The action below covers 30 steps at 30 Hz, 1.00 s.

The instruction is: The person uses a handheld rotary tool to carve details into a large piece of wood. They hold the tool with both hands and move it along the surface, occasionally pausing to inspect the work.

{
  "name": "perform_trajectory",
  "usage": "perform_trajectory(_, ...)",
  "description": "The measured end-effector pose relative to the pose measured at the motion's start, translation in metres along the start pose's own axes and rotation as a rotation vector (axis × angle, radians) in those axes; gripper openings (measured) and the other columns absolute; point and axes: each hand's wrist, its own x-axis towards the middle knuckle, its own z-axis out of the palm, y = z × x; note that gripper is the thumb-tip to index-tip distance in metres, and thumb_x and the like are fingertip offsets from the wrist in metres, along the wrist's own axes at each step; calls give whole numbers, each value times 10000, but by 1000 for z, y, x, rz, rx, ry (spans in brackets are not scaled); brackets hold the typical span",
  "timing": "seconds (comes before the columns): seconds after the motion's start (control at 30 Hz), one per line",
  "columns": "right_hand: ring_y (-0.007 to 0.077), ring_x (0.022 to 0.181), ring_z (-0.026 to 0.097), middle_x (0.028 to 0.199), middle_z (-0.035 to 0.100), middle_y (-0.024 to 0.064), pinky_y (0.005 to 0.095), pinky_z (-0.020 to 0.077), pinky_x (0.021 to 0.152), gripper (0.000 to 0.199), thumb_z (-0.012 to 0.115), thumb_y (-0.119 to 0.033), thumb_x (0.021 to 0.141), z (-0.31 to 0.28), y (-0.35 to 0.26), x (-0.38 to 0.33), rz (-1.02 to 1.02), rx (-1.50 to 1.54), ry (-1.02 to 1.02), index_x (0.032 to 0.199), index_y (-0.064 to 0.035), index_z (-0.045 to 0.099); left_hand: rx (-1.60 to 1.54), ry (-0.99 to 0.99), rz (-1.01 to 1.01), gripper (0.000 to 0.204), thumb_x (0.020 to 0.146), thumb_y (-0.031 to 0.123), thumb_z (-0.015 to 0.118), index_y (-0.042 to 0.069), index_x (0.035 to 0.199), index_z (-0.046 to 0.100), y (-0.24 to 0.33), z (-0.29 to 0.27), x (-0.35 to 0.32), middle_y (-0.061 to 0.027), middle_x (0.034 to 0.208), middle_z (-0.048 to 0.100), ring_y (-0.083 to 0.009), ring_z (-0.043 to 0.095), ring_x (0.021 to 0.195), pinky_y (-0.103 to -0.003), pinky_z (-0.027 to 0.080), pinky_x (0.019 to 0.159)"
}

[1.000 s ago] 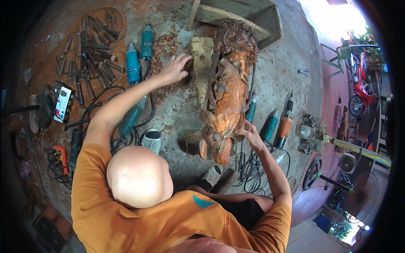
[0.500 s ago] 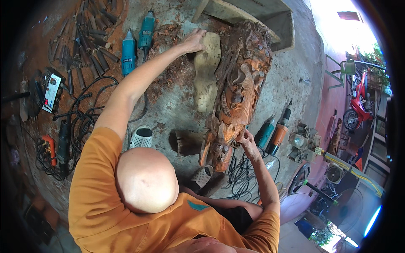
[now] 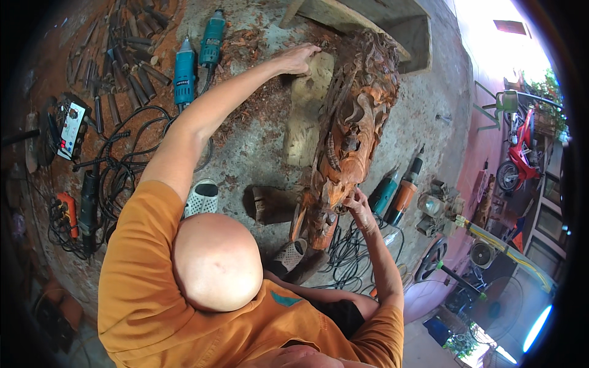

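Observation:
A long reddish-brown wood carving (image 3: 353, 138), with deep curling relief, lies lengthwise before me. My right hand (image 3: 361, 207) is closed on the right edge of its near end; some fingertips are hidden behind the wood. Along the carving's left side lies a pale, flat wooden board (image 3: 302, 116) with wavy edges. My left hand (image 3: 299, 59), arm stretched out, has its fingers bent at the board's far end. Its thumb side and grip are partly hidden.
Two teal power tools (image 3: 184, 76) and a pile of chisels (image 3: 132, 67) lie far left. Black cables (image 3: 116, 165) tangle on the left floor. A wooden block (image 3: 274, 204) sits near my shoes. An orange-black tool (image 3: 405, 195) lies right; a box-like wooden frame (image 3: 414, 43) stands beyond the carving.
My left hand has moved right, and the board's far end has swung right with it, closer to the carving. The carving's far end has shifted slightly right; my right hand keeps its place.

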Motion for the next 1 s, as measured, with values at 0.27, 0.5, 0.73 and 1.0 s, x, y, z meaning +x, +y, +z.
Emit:
perform_trajectory(0.27, 169, 1161, 532, 1265, 578, 52, 322, 378, 1031, 603, 696, -151, 808, -1, -1, -1, 5, -18, 2, 1346, 2, 471, 146, -24, 36, 829, 719, 105, 759, 34, 1444, 363, 0, 6, -7, -148, 1483, 357, -338, 329, 1386, -519, 237, 1179)
perform_trajectory(0.5, 175, 1178, 528, 1278, 572, 55, 332, 381, 1033, 599, 712, -165, 808, 0, -2, -1, 47, 0, 4, 1337, -3, 483, 93, 44, 71, 842, 678, 69, 759, 27, 1426, 373, 0, 9, -9, -149, 1431, 394, -327, 376, 1352, -483, 312, 1156)
perform_trajectory(0.73, 167, 1153, 543, 1252, 588, 54, 328, 392, 1023, 592, 723, -180, 814, -2, 2, -2, 46, -14, 23, 1329, -5, 490, 169, 2, -32, 861, 738, 127, 762, 110, 1472, 313, 8, 14, -13, -141, 1552, 238, -303, 242, 1440, -501, 233, 1188)
perform_trajectory(1.0, 114, 973, 557, 1088, 607, 13, 277, 435, 881, 511, 679, -165, 831, -1, 2, 1, -18, -85, 23, 1285, 5, 518, 44, 165, -40, 765, 826, 242, 712, 151, 1478, 322, -18, 33, -26, -110, 1603, 124, -297, 169, 1468, -511, 222, 1188)
